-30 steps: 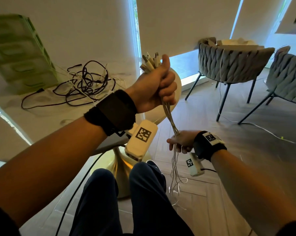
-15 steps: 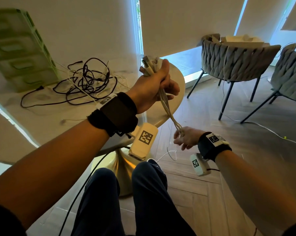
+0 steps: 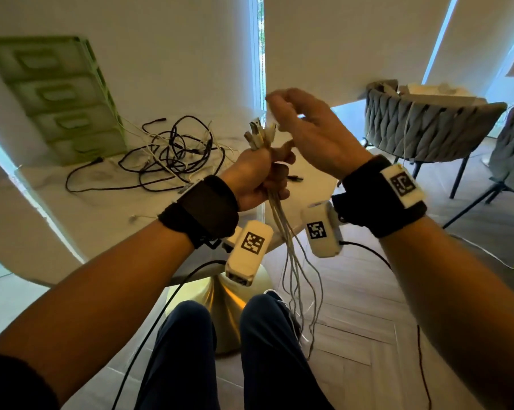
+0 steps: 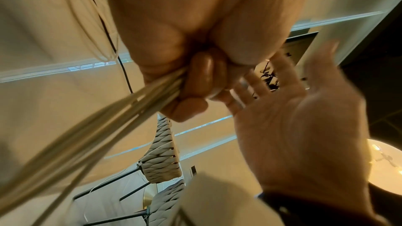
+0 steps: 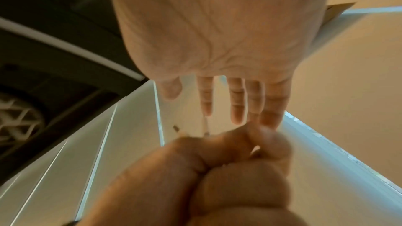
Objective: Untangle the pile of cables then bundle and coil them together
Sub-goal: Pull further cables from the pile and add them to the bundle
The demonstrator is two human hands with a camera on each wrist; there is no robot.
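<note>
Head view, centre frame: the left hand [image 3: 257, 179] clamps the white cable bundle [image 3: 291, 255] just below its plugs. The right hand [image 3: 312, 131] has let go lower down and risen, fingers spread, to the plug ends. Loose tails hang floorward; the tangled pile [image 3: 172, 155] waits on the bench [image 3: 81, 208], centre-left.

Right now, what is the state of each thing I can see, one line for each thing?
white cable bundle: gripped near its plugs, loose ends hanging toward the floor
left hand: fist closed round the white cable bundle
right hand: open, fingers spread, holding nothing, above the left hand
cable pile: tangled, lying on the table
</note>
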